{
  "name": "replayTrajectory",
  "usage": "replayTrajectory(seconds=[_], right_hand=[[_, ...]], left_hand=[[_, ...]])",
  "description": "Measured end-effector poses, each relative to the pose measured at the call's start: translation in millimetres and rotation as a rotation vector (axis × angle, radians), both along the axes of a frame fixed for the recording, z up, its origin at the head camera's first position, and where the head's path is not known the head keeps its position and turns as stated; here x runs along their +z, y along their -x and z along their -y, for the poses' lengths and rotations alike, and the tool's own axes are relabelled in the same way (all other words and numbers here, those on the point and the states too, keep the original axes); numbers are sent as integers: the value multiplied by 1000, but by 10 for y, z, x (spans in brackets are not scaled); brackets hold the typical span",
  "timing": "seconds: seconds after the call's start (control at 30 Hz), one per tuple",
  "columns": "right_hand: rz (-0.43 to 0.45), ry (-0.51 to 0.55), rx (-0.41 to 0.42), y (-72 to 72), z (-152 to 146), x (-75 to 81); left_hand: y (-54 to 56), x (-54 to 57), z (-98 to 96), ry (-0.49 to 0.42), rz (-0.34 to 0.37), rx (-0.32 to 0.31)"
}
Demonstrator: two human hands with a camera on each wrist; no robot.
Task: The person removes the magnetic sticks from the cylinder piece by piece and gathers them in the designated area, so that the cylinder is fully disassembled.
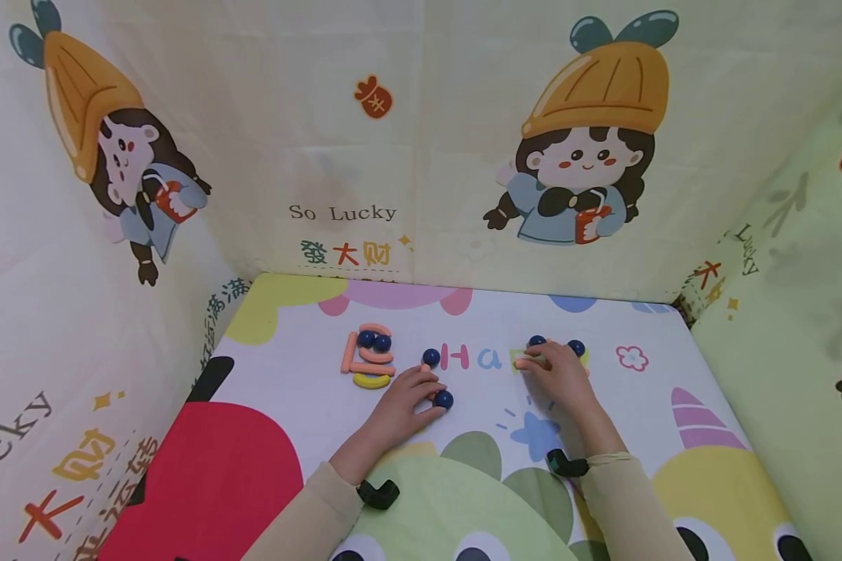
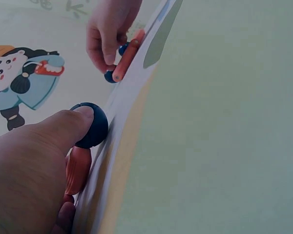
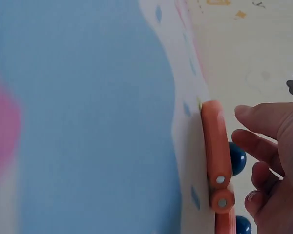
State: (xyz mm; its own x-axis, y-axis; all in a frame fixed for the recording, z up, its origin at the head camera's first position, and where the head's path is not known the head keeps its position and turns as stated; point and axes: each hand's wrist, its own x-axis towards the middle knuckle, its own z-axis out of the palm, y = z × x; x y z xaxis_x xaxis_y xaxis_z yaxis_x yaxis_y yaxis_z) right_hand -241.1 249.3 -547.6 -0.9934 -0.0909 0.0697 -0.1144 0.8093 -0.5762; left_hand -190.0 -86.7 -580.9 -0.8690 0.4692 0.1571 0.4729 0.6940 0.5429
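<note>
In the head view, my left hand point(image 1: 410, 401) is at a dark blue ball point(image 1: 443, 399). The left wrist view shows its thumb on the ball point(image 2: 97, 126), with an orange magnetic stick point(image 2: 79, 168) attached below and the fingers partly hidden behind. Another blue ball point(image 1: 431, 357) lies just beyond those fingertips. My right hand point(image 1: 557, 374) hovers over a second group, partly covering it. In the right wrist view, its thumb and index finger are parted beside an orange stick point(image 3: 216, 146) and a blue ball point(image 3: 238, 158).
Left of my left hand lies a figure of orange sticks point(image 1: 349, 352), two blue balls point(image 1: 366, 339) and a yellow curved piece point(image 1: 372, 381). A printed mat point(image 1: 407, 312) covers the table. Printed cloth walls point(image 1: 449, 156) stand at the back and both sides.
</note>
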Motion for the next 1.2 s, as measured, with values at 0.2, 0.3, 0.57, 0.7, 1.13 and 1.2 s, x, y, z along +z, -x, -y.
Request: replayTrajectory(seconds=[0.2, 0.3, 0.57, 0.7, 1.13, 1.2], right_hand=[[-96, 20, 90, 9, 157, 72], [-119, 12, 135, 21, 266, 106], [-15, 21, 228, 56, 607, 184], [46, 42, 287, 93, 786, 187], [102, 62, 435, 228, 1208, 56], [117, 68, 443, 243, 1247, 44]], left_hand=[[4, -9, 2, -3, 5, 2], [1, -6, 2, -6, -3, 0], [-10, 22, 2, 3, 2, -1], [-9, 26, 0, 10, 8, -1], [-10, 37, 13, 2, -35, -22], [-12, 38, 17, 8, -46, -22]])
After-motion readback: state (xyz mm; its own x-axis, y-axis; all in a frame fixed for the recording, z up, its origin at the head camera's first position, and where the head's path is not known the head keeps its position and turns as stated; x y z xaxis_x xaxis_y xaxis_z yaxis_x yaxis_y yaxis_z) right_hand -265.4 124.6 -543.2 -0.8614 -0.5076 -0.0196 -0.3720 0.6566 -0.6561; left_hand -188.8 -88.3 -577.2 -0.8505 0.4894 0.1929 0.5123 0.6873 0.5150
